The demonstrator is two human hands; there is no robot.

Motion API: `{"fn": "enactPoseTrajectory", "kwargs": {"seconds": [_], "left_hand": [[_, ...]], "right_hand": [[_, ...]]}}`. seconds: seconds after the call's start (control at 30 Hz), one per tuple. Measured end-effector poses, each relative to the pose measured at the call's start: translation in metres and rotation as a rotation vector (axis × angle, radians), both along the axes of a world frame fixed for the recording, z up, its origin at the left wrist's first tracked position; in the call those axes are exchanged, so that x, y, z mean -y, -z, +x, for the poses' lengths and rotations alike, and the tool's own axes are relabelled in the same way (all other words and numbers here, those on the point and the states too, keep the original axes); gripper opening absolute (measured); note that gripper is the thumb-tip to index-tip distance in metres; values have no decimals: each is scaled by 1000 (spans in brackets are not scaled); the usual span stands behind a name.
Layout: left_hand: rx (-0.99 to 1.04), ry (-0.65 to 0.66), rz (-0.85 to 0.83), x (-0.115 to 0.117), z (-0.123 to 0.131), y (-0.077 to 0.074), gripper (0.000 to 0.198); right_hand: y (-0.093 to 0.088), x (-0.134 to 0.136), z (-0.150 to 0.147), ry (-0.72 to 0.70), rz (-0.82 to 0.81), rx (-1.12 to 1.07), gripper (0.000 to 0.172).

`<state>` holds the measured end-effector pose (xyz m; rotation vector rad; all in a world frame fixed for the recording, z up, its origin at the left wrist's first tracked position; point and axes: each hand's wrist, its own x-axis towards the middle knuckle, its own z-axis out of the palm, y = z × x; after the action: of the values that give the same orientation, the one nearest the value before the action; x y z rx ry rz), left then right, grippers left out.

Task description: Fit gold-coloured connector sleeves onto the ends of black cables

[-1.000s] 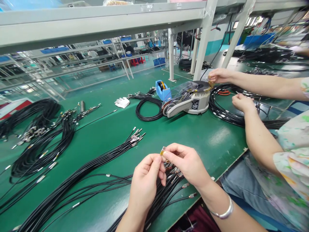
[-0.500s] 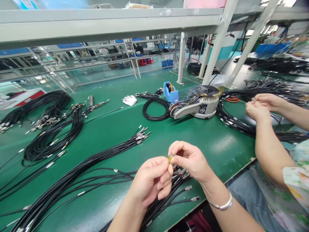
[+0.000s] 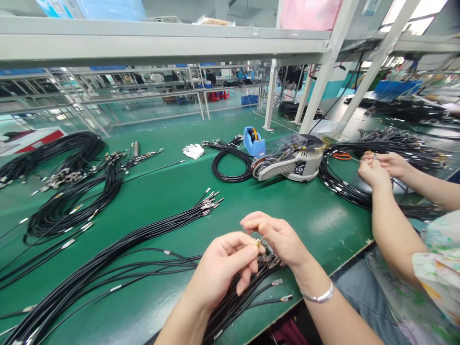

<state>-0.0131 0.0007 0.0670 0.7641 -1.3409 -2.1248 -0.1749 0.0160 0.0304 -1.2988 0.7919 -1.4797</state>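
At the near middle of the green bench, my left hand [image 3: 226, 263] is closed, its thumb and index finger pinching a small cable connector [image 3: 260, 242] with a yellowish piece of tape on it. My right hand [image 3: 278, 237] curls over the connector from the right, its fingertips against the metal end; part of that grip is hidden. Under and behind both hands lies a bunch of black cables [image 3: 247, 292] with metal-tipped connectors. Another long bundle of black cables [image 3: 143, 235] runs to the left, connector ends pointing toward the bench's middle.
A tape dispenser machine [image 3: 293, 160] stands beyond my hands, beside a blue tape holder [image 3: 254, 141], a coiled cable [image 3: 232, 165] and a white glove [image 3: 193, 151]. More cables [image 3: 77, 206] lie left. At right, a co-worker's hands [image 3: 379, 167] work by a large cable coil [image 3: 338, 184].
My right hand has turned, its fingers now reaching farther over the connector, which is less visible. My left hand keeps its pinch. The camera view has shifted slightly.
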Motion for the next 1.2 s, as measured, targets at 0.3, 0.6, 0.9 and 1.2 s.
{"fn": "enactPoseTrajectory", "kwargs": {"seconds": [0.3,0.6,0.9,1.2], "left_hand": [[461,-449,-1071,-13,-12,14,12],[476,-305,-716,-9,-16,8,12],[454,-273,-727,-9,-15,14,13],[470,-325,-602,-12,-19,14,11]], "right_hand": [[-5,-40,-7,311,373,-64,34],[-10,-37,-5,335,446,-72,28],[-6,-38,-8,304,423,-105,25],[-10,-39,0,346,427,-209,22]]}}
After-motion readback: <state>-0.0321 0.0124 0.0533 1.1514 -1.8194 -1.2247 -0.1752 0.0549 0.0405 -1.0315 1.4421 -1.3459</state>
